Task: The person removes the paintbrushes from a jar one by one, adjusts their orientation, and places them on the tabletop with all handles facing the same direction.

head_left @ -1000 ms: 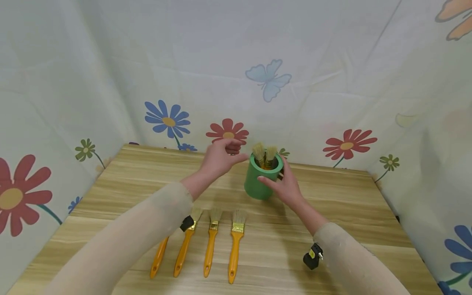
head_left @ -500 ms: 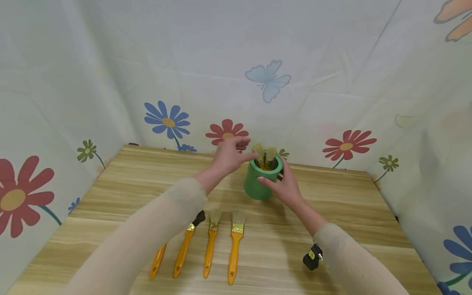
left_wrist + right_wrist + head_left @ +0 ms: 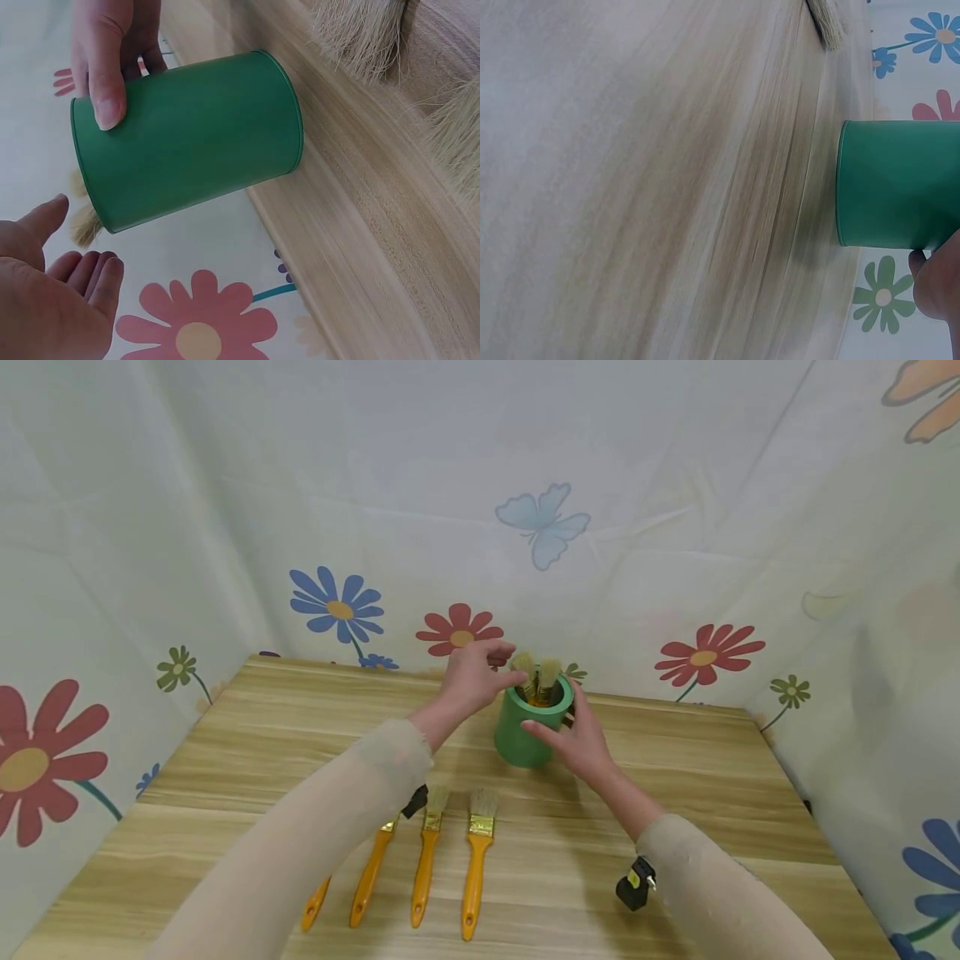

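Green cylindrical can (image 3: 517, 737): likely stiff; right grip (image 3: 585, 743) clasping it
Pale-bristled brush (image 3: 524, 664): seems light, we'd pinch low; left grip (image 3: 474, 677) parted, empty

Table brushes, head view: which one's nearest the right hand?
The rightmost paintbrush on the table. The other three brushes lie to its left, farther from the right hand.

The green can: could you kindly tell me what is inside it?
At least two brushes sit in the green can, bristles up, some orange showing below. Its wall hides their lower ends and the bottom.
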Demonstrator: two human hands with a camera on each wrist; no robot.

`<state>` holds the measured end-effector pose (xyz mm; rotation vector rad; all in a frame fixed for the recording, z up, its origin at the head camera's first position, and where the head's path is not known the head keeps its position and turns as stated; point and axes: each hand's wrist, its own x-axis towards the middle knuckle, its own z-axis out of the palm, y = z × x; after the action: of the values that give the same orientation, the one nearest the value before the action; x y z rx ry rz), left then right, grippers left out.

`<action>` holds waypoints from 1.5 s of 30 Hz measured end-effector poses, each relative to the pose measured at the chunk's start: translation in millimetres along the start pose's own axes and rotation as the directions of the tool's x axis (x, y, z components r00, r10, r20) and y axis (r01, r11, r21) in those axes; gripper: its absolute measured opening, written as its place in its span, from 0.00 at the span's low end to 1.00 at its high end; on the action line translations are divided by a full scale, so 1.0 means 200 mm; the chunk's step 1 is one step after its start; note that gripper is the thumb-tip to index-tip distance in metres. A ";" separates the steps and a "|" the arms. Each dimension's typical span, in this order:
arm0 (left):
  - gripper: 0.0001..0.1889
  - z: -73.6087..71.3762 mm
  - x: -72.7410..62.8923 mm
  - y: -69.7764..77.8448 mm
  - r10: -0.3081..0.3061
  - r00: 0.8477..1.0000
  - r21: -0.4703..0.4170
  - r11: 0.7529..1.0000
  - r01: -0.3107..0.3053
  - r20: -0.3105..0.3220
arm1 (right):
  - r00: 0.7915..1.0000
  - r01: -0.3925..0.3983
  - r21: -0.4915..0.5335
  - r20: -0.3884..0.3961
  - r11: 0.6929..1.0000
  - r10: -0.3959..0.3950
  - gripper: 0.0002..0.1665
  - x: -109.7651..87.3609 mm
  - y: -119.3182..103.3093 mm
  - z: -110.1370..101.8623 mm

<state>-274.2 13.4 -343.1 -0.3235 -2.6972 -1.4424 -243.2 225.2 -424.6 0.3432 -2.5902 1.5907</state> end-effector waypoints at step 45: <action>0.08 0.07 0.05 -0.02 0.276 0.956 0.219 0.943 -0.250 -0.099 | 1.000 0.025 -0.030 -0.009 0.999 -0.025 0.60 0.00 0.01 0.01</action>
<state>-284.2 24.2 -353.0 -0.5335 -2.5508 -1.0663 -243.6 223.4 -427.7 0.3629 -2.5895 1.5397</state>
